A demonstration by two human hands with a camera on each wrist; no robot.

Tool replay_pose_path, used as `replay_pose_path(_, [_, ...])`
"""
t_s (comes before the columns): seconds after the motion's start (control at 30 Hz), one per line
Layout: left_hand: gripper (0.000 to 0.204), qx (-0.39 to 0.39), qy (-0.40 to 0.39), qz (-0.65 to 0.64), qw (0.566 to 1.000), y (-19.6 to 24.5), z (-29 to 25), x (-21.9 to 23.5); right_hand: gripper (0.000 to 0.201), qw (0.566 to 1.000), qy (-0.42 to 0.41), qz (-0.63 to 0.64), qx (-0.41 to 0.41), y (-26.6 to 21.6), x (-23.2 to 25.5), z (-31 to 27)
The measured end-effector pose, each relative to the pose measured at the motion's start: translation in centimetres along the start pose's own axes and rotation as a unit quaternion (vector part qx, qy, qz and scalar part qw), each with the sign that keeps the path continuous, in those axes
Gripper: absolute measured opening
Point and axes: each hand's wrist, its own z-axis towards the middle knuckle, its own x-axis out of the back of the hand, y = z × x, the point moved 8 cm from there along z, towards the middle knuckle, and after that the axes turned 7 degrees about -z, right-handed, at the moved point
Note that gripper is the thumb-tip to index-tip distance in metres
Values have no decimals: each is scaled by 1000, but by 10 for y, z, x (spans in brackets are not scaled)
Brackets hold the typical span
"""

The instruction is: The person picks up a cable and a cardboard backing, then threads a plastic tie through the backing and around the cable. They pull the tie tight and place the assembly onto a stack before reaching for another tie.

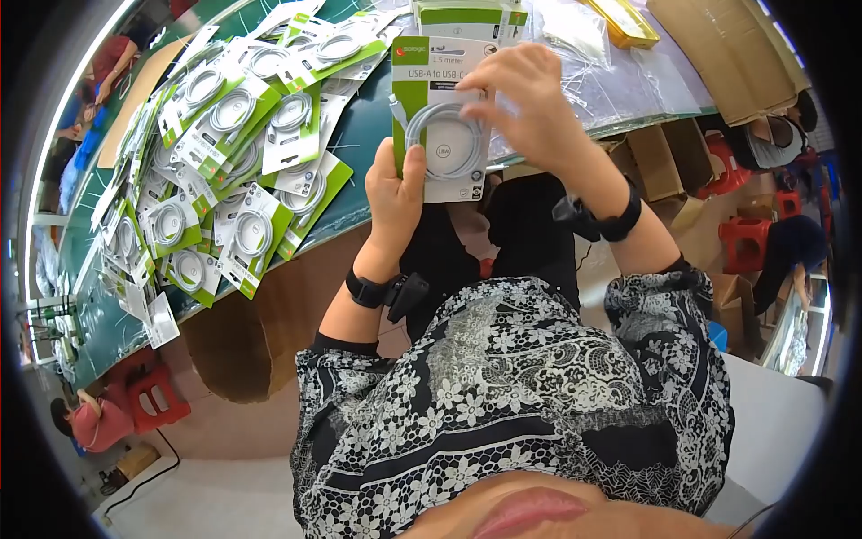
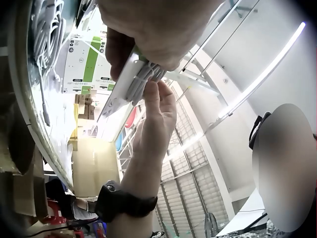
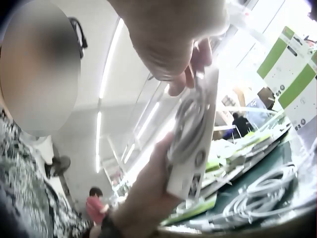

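Note:
A green and white retail card (image 1: 467, 187), printed "USB-A to USB-C", stands upright at the table's front edge. Coiled on its face is a white USB cable (image 1: 444, 174). My left hand (image 1: 395, 184) grips the card's lower left side, thumb across the front. At the coil's upper right, my right hand (image 1: 530, 103) pinches with thumb and fingertips. The left wrist view shows that thumb and finger right on the cable (image 2: 141, 82). In the right wrist view, the right fingers (image 3: 200, 54) curl at the coil's top; what lies between the tips is partly hidden.
A big heap of carded cables (image 1: 232, 166) covers the green table (image 1: 339, 180) at left. At the back stand stacked cards (image 1: 462, 18), a plastic bag (image 1: 573, 31) and a yellow tray (image 1: 630, 31). Loose coiled cables (image 3: 262, 193) lie nearby. Cardboard (image 1: 718, 54) overhangs the right edge.

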Motion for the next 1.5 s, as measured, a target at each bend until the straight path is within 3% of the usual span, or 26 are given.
replay_pose_path(0.17, [21,-21,8,-1,1000,7,-6,-12,16,996,-48,-77,3,-9,-1,-11])
replay_pose_path(0.27, [19,-22,-14,62,998,9,-9,-13,20,983,-97,-143,66,-14,-12,-21])
replay_pose_path(0.43, [19,-53,5,35,998,6,-10,-20,21,996,-67,-61,4,-5,-14,-26])
replay_pose_path(0.7, [22,-34,2,-16,999,10,-19,-34,22,994,-81,-76,16,-16,-21,-31])
replay_pose_path(0.93, [25,-51,5,40,998,10,-34,-30,22,992,-97,-41,67,-24,-26,-36])
replay_pose_path(1.1, [21,-18,-8,70,997,-9,-36,-33,24,991,-120,-19,60,-14,-33,-42])
replay_pose_path(1.2, [19,68,31,-88,993,-26,-25,-24,27,995,-71,-5,63,-11,-15,-25])
replay_pose_path(1.23, [19,66,30,-87,994,-25,-23,-22,27,996,-69,-6,63,-10,-11,-26])
replay_pose_path(1.33, [22,75,23,-108,991,-24,-22,-17,30,970,-201,107,82,-18,-13,-44])
replay_pose_path(1.5, [21,101,3,-128,987,-26,-25,-24,28,956,-264,56,110,-33,-25,-57])
